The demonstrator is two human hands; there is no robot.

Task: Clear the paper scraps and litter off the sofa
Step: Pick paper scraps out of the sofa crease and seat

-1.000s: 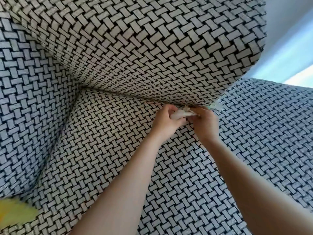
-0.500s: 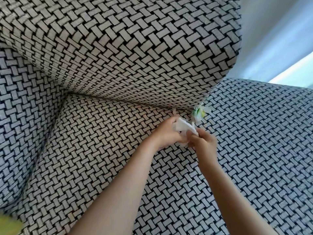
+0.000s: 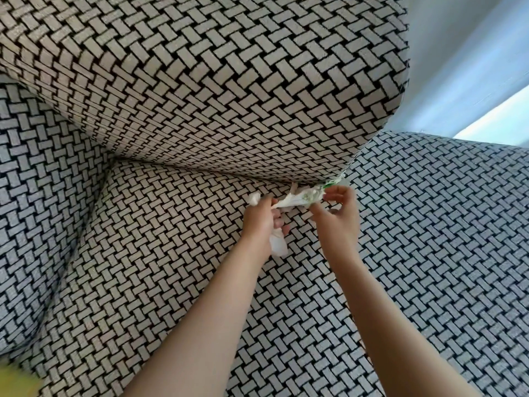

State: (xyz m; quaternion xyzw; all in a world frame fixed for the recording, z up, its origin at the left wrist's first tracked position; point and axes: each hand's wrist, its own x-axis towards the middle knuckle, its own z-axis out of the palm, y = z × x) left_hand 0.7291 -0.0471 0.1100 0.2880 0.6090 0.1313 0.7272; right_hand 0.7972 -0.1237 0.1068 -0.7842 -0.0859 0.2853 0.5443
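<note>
Left hand [image 3: 259,222] fingers and right hand [image 3: 339,216] fingers grip crumpled paper scraps [image 3: 300,199] stretched between them.

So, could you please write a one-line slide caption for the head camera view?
Both hands, left hand and right hand, pull crumpled paper scraps from under the sofa's back cushion.

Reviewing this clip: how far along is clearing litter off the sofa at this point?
Midway, apparently. Done: the visible seat shows no loose scraps. In hand: the left hand clutches white paper scraps, and the right hand pinches a green-printed wrapper stretched between both hands at the crease under the back cushion. Left: freeing the wrapper's end from the crease, and a blurry yellow thing at bottom left, unidentifiable.
</note>
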